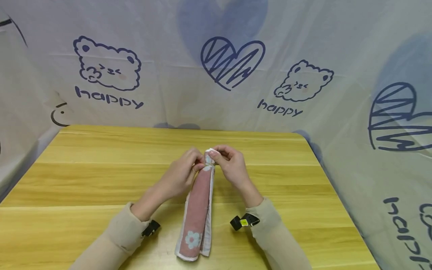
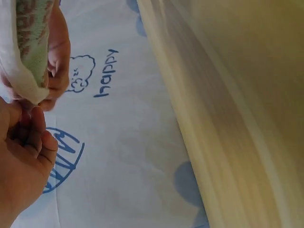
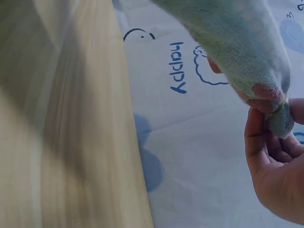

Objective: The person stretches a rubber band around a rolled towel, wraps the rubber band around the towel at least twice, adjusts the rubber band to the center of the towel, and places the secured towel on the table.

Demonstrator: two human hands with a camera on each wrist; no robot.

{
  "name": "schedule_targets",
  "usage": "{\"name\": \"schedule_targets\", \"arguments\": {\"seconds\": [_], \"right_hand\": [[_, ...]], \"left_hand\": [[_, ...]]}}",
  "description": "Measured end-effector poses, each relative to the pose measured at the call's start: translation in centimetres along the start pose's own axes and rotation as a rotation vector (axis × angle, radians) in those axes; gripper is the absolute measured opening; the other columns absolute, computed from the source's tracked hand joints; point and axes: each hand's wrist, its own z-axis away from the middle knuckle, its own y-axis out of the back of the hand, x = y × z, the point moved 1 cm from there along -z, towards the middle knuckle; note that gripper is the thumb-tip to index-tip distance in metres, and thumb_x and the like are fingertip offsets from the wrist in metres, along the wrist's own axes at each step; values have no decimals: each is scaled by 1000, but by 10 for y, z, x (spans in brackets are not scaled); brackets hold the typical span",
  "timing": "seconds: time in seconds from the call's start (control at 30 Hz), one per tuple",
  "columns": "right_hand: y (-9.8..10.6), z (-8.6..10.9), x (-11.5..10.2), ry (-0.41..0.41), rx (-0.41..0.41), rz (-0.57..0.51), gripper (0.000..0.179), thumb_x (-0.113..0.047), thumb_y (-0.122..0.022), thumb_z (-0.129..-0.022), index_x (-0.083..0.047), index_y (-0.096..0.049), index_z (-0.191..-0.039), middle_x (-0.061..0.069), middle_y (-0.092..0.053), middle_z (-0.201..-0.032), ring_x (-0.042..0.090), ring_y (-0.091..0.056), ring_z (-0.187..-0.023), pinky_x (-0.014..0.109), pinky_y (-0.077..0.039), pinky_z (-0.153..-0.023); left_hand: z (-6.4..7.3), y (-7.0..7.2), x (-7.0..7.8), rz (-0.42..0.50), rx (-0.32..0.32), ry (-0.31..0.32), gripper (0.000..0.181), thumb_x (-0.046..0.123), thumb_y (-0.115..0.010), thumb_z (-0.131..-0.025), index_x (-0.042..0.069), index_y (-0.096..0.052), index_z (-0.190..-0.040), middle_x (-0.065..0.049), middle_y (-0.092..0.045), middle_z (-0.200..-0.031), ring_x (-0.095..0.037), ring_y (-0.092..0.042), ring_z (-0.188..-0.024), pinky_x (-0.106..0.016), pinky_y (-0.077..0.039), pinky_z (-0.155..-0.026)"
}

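Observation:
A pink towel point(image 1: 198, 202) with pale flowers and white edging hangs folded lengthwise, its narrow end up. Close to that end, a thin yellow band point(image 3: 281, 107) gathers the cloth. My right hand point(image 1: 235, 167) pinches the short tip above the band between thumb and fingers. At the left side of the gathered part, my left hand point(image 1: 182, 171) pinches the towel beside the band; its exact hold on the band is partly hidden. In the left wrist view, the towel's pale green underside point(image 2: 35, 47) shows above the left hand's curled fingers.
Beneath the hands lies a wooden table point(image 1: 101, 168) with light yellow grain. A pale cloth point(image 1: 168, 86) printed with bears, hearts and writing hangs behind and beside it. Black wrist straps point(image 1: 248, 220) sit on both sleeves.

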Motion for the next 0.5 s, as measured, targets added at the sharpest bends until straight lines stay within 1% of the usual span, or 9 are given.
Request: {"name": "schedule_targets", "arguments": {"seconds": [0.07,0.2,0.27,0.4,0.5], "right_hand": [[-1,1,-2,-10,18,2,19,-3,-71,-97,11,-69,-109,12,-74,-100,9,-68,-84,25,-59,-75],[-2,3,-6,-26,61,7,19,-8,-77,-93,6,-72,-105,8,-74,-95,11,-68,-80,24,-59,-69],[-3,3,-8,-32,65,6,18,-9,-78,-92,5,-72,-103,7,-74,-94,12,-67,-78,24,-58,-67],[-5,4,-8,-41,64,-7,17,-8,-79,-92,5,-72,-102,7,-74,-92,12,-67,-75,25,-59,-65],[-5,5,-7,-40,86,-9,17,-8,-80,-91,5,-73,-101,6,-74,-90,11,-67,-73,26,-59,-63]], "left_hand": [[-1,3,-2,1,35,-10,9,1,-64,-99,4,-58,-105,-6,-58,-100,-16,-56,-86,-32,-53,-73],[-3,9,-4,-10,87,-72,12,-1,-68,-98,3,-62,-107,-7,-60,-104,-17,-61,-91,-36,-57,-76],[-4,12,-4,-20,102,-108,14,-2,-71,-95,4,-64,-106,-6,-61,-104,-17,-62,-92,-34,-57,-77],[-6,16,-2,-82,119,-197,16,-2,-78,-90,6,-71,-102,-5,-66,-102,-18,-65,-91,-32,-58,-79],[-6,18,0,-148,142,-250,17,-2,-81,-87,7,-75,-99,-5,-68,-100,-20,-67,-90,-33,-59,-77]]}}
